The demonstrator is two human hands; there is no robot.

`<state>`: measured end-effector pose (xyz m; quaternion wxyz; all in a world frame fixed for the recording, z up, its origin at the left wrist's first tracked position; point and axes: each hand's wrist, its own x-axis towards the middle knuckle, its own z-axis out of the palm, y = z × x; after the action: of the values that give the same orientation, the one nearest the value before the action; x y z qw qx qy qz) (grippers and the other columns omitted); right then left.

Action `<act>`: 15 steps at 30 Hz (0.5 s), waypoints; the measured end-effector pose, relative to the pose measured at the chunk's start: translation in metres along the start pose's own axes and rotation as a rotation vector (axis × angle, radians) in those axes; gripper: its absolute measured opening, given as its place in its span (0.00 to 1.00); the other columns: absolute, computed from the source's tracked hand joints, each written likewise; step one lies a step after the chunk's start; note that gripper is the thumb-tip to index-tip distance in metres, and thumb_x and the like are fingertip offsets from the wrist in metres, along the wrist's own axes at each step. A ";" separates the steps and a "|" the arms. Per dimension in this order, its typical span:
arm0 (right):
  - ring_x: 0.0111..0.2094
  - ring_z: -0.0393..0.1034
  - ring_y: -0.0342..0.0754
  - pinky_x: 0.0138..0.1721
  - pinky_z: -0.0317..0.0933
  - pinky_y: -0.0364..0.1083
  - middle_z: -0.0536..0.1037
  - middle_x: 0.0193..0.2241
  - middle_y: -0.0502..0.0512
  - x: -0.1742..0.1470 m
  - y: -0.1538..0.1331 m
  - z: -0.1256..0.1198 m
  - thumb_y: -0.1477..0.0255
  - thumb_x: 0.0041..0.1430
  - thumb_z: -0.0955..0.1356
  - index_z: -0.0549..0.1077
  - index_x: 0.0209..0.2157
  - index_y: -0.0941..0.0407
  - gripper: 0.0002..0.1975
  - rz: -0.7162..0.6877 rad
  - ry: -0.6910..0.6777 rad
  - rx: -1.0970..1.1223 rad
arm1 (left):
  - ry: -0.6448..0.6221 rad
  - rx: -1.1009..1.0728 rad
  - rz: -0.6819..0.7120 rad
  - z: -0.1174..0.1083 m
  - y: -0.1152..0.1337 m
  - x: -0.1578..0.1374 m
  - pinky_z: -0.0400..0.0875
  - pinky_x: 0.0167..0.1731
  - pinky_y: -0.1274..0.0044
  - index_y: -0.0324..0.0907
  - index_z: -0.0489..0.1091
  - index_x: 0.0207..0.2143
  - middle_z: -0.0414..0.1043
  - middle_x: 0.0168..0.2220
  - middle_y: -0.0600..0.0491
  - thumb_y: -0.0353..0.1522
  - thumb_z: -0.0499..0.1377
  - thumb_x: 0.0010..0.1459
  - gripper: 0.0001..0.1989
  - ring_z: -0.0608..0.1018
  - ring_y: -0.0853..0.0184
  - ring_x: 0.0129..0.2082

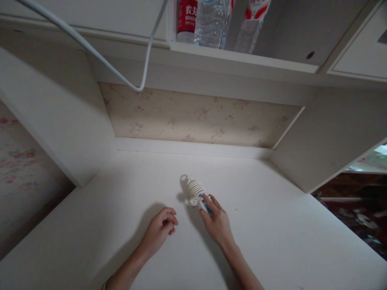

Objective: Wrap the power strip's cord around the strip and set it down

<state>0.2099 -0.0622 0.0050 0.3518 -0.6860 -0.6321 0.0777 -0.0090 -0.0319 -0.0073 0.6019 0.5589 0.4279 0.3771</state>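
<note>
A person's right hand (217,220) reaches across a white desk (272,225), fingers extended and lightly pinched on the near end of a small white coiled cable bundle (196,189) lying at the middle of the desk; a bit of blue shows under the fingertips, though what it is cannot be told. The left hand (160,227) rests just beside it, fingers loosely curled, holding nothing. With so light a grip, the coil could slip free or spring loose if lifted. The desk sits in a dim alcove backed by flowered wallpaper (196,117), a white cord (90,48) drooping overhead and water bottles (211,22) standing on the shelf (242,58) above.
</note>
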 end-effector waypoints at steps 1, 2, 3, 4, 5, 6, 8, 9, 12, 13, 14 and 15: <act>0.49 0.71 0.51 0.46 0.66 0.47 0.67 0.56 0.59 0.006 0.012 -0.005 0.69 0.57 0.64 0.67 0.56 0.50 0.24 -0.002 0.023 -0.019 | -0.008 -0.003 -0.002 0.000 0.000 0.000 0.64 0.24 0.79 0.39 0.63 0.36 0.70 0.27 0.56 0.26 0.52 0.45 0.13 0.71 0.73 0.22; 0.49 0.70 0.52 0.47 0.66 0.48 0.67 0.57 0.60 0.013 0.026 -0.010 0.68 0.58 0.64 0.67 0.57 0.51 0.24 -0.004 0.040 -0.048 | -0.014 -0.005 -0.004 0.001 0.001 0.000 0.63 0.24 0.79 0.39 0.63 0.37 0.70 0.27 0.56 0.26 0.51 0.45 0.13 0.70 0.73 0.22; 0.50 0.69 0.52 0.48 0.65 0.48 0.66 0.57 0.61 0.021 0.041 -0.015 0.66 0.58 0.63 0.66 0.57 0.52 0.24 0.003 0.062 -0.079 | -0.019 -0.006 -0.008 0.001 0.001 0.000 0.63 0.24 0.79 0.39 0.63 0.37 0.70 0.27 0.56 0.26 0.52 0.45 0.13 0.70 0.73 0.21; 0.51 0.69 0.53 0.49 0.64 0.49 0.65 0.57 0.61 0.028 0.057 -0.021 0.65 0.59 0.63 0.66 0.57 0.53 0.24 0.021 0.083 -0.113 | -0.023 -0.004 -0.011 0.001 0.001 0.000 0.63 0.23 0.79 0.39 0.63 0.37 0.70 0.27 0.56 0.26 0.52 0.45 0.13 0.70 0.74 0.21; 0.51 0.68 0.53 0.50 0.64 0.49 0.65 0.58 0.61 0.037 0.073 -0.027 0.64 0.59 0.62 0.66 0.57 0.53 0.24 0.052 0.112 -0.150 | -0.027 -0.001 -0.014 0.001 0.001 0.000 0.63 0.23 0.79 0.39 0.64 0.37 0.70 0.27 0.56 0.26 0.52 0.45 0.13 0.69 0.74 0.21; 0.52 0.68 0.54 0.51 0.63 0.50 0.65 0.58 0.62 0.044 0.090 -0.032 0.63 0.60 0.61 0.66 0.57 0.54 0.25 0.076 0.137 -0.182 | -0.032 0.004 -0.015 0.001 0.000 0.000 0.62 0.23 0.79 0.39 0.64 0.37 0.70 0.27 0.56 0.26 0.52 0.46 0.13 0.69 0.74 0.21; 0.50 0.68 0.55 0.50 0.62 0.51 0.65 0.57 0.63 0.059 0.121 -0.044 0.60 0.60 0.60 0.66 0.57 0.55 0.26 0.137 0.173 -0.235 | -0.043 0.020 -0.016 0.001 -0.001 0.000 0.62 0.24 0.79 0.39 0.64 0.37 0.70 0.28 0.56 0.26 0.51 0.46 0.13 0.68 0.74 0.21; 0.50 0.69 0.55 0.50 0.62 0.51 0.65 0.57 0.63 0.065 0.136 -0.050 0.59 0.60 0.60 0.66 0.57 0.54 0.26 0.176 0.193 -0.258 | -0.048 0.032 -0.016 0.001 -0.002 0.000 0.62 0.24 0.79 0.39 0.64 0.37 0.70 0.28 0.55 0.26 0.51 0.46 0.13 0.69 0.74 0.22; 0.49 0.69 0.56 0.47 0.62 0.51 0.67 0.56 0.61 0.078 0.171 -0.065 0.57 0.59 0.59 0.66 0.57 0.53 0.27 0.234 0.238 -0.312 | -0.056 0.074 -0.021 0.000 -0.003 0.001 0.63 0.24 0.80 0.39 0.64 0.38 0.71 0.29 0.55 0.26 0.51 0.47 0.13 0.70 0.74 0.23; 0.48 0.69 0.56 0.46 0.62 0.51 0.68 0.55 0.61 0.081 0.180 -0.070 0.56 0.59 0.59 0.64 0.58 0.52 0.28 0.248 0.251 -0.320 | -0.058 0.089 -0.024 -0.001 -0.003 0.001 0.63 0.24 0.80 0.39 0.64 0.38 0.71 0.29 0.55 0.26 0.51 0.47 0.14 0.70 0.73 0.23; 0.46 0.70 0.56 0.44 0.63 0.51 0.69 0.53 0.62 0.083 0.188 -0.074 0.56 0.58 0.59 0.62 0.59 0.53 0.29 0.274 0.261 -0.323 | -0.061 0.104 -0.026 -0.001 -0.003 0.001 0.63 0.24 0.80 0.39 0.64 0.39 0.72 0.30 0.54 0.26 0.51 0.47 0.14 0.70 0.73 0.23; 0.44 0.70 0.56 0.42 0.63 0.50 0.71 0.51 0.62 0.086 0.194 -0.077 0.55 0.57 0.59 0.60 0.60 0.54 0.32 0.314 0.271 -0.323 | -0.062 0.116 -0.029 -0.001 -0.003 0.002 0.63 0.23 0.80 0.39 0.64 0.39 0.72 0.30 0.54 0.26 0.51 0.47 0.14 0.70 0.73 0.23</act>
<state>0.4262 -0.0040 -0.0216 0.3026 -0.8272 -0.4692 -0.0632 -0.0093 -0.0304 -0.0103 0.5867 0.5980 0.4384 0.3255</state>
